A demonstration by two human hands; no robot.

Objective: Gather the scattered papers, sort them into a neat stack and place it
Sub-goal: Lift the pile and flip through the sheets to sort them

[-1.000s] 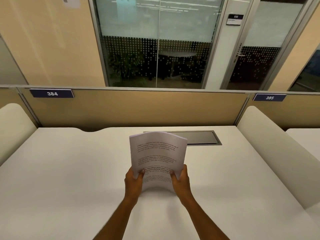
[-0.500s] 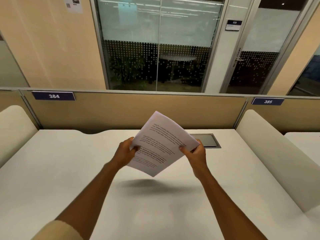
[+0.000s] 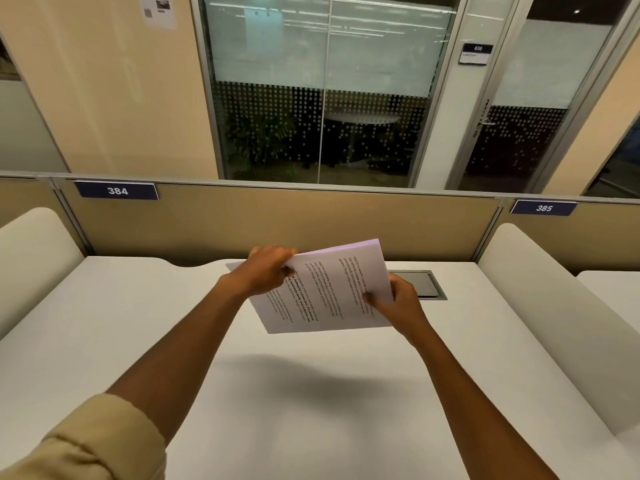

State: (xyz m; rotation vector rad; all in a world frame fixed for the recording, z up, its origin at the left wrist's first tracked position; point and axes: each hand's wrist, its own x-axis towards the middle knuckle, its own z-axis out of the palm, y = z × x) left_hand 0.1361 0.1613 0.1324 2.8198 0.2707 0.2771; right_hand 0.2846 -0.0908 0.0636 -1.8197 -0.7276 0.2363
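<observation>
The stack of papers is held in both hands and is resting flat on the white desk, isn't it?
Not quite: the head view shows the stack of papers held by the left hand and the right hand, but raised above the white desk, its shadow apart below.

- A dark blue rectangular plate (image 3: 117, 190) on the beige partition panel (image 3: 277, 220) is showing the white number "384".
- A second dark blue plate (image 3: 543, 207), sitting on the panel further right, is showing "385".
- A small door sign (image 3: 477, 53) on the pale frame beside the glass is showing what looks like "030"; its lower line is too small to read.
- The white printed sheets (image 3: 332, 289) are carrying black text, too blurred to read.
- A white notice (image 3: 159, 8) on the wall is bearing a QR-like square, unreadable.
</observation>
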